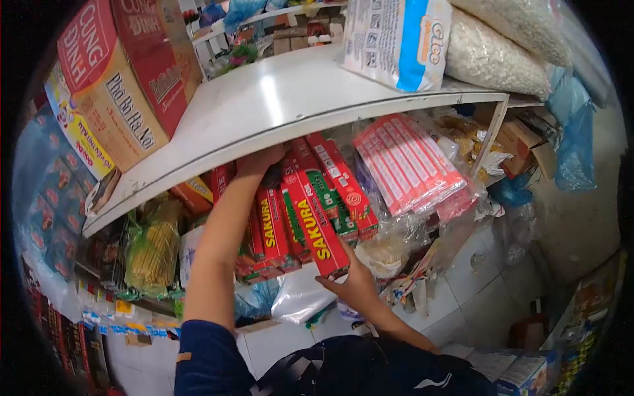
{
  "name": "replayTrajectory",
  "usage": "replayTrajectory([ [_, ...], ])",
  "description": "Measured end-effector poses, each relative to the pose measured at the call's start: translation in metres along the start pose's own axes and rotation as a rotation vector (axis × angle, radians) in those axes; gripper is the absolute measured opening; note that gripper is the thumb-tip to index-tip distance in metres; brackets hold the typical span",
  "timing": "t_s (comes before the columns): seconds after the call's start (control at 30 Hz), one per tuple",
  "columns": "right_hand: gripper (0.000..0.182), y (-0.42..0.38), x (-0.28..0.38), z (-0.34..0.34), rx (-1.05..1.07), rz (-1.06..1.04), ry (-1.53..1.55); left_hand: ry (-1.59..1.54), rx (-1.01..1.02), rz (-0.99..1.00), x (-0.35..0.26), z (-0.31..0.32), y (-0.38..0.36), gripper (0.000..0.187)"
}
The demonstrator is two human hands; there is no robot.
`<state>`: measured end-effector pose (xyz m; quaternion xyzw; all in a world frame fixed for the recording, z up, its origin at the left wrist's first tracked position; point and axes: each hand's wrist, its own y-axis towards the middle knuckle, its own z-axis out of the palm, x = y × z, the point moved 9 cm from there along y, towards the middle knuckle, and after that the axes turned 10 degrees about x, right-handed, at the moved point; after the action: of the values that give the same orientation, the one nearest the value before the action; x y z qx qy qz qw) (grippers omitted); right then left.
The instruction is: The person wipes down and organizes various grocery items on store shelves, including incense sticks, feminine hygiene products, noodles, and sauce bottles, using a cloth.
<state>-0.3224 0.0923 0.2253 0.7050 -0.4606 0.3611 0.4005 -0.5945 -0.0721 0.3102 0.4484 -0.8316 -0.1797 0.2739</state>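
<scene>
A long red box of Sakura foil (314, 231) slants toward me, its near end in my right hand (356, 282). The right thumb lies at the box's end and the other fingers are mostly hidden along its side. My left hand (265, 158) reaches in under the front edge of the white shelf, over the far end of the stacked boxes. Its fingers are largely out of sight. Around both hands lie several more red and green Sakura boxes (271, 224), packed side by side on the lower shelf.
The white shelf top (264, 99) overhangs the boxes. On it stand a Cung Dinh carton (125, 86) and a white-blue bag (396, 43). Pink-striped packets (409, 165) lie right of the foil, a netted bundle of sticks (155, 247) left. Clear plastic (300, 294) hangs below.
</scene>
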Motion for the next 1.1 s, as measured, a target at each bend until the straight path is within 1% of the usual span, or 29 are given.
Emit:
replayTrajectory([
  [0.03,0.085,0.001,-0.004,0.002,0.013,0.023,0.015,-0.122,0.258,0.041,-0.017,-0.001,-0.002,0.037],
  [0.07,0.085,0.002,-0.006,0.004,0.031,0.034,0.014,-0.272,0.484,0.008,-0.026,0.004,-0.007,0.033],
  [0.13,0.089,0.002,-0.007,0.005,0.03,0.024,0.048,-0.432,0.618,-0.006,-0.049,-0.003,-0.028,0.03],
  [0.17,0.088,0.001,-0.008,0.006,0.022,0.014,0.081,-0.446,0.506,0.025,-0.066,-0.03,-0.041,0.025],
  [0.2,0.088,-0.001,-0.012,0.009,0.032,0.032,0.092,-0.454,0.527,0.02,-0.082,-0.051,-0.054,0.025],
  [0.27,0.088,0.0,-0.009,0.005,-0.033,-0.067,0.064,-0.524,0.555,0.068,-0.116,-0.091,-0.07,0.021],
  [0.33,0.088,0.002,-0.009,0.006,-0.013,-0.041,0.066,-0.553,0.521,0.124,-0.148,-0.113,-0.091,0.019],
  [0.4,0.087,0.0,-0.003,0.003,-0.043,-0.078,0.067,-0.703,0.571,0.167,-0.178,-0.141,-0.108,0.018],
  [0.43,0.086,-0.001,-0.003,0.002,-0.055,-0.07,0.039,-0.707,0.573,0.165,-0.183,-0.146,-0.115,0.018],
  [0.5,0.085,-0.001,-0.003,0.002,-0.042,-0.059,0.054,-0.733,0.615,0.252,-0.197,-0.152,-0.128,0.025],
  [0.57,0.085,0.0,-0.005,0.003,-0.028,-0.053,0.065,-0.736,0.629,0.253,-0.197,-0.152,-0.128,0.025],
  [0.67,0.084,0.003,-0.003,0.001,-0.056,-0.109,0.017,-0.721,0.639,0.272,-0.196,-0.151,-0.123,0.025],
  [0.83,0.084,0.003,-0.013,-0.001,-0.037,-0.029,0.03,-0.688,0.647,0.306,-0.197,-0.138,-0.112,0.024],
  [0.87,0.084,0.002,-0.011,-0.003,-0.043,-0.026,0.031,-0.673,0.61,0.285,-0.191,-0.136,-0.106,0.023],
  [0.93,0.076,0.003,-0.004,-0.006,-0.041,-0.006,0.052,-0.634,0.549,0.212,-0.173,-0.12,-0.093,0.021],
  [1.0,0.077,0.004,-0.003,-0.006,-0.035,-0.002,0.059,-0.556,0.452,0.174,-0.144,-0.102,-0.073,0.023],
  [1.07,0.079,0.005,-0.007,-0.004,-0.027,-0.004,0.065,-0.42,0.441,0.053,-0.109,-0.074,-0.054,0.024],
  [1.1,0.081,0.006,-0.009,-0.003,-0.046,-0.051,0.012,-0.417,0.435,0.053,-0.096,-0.056,-0.048,0.024],
])
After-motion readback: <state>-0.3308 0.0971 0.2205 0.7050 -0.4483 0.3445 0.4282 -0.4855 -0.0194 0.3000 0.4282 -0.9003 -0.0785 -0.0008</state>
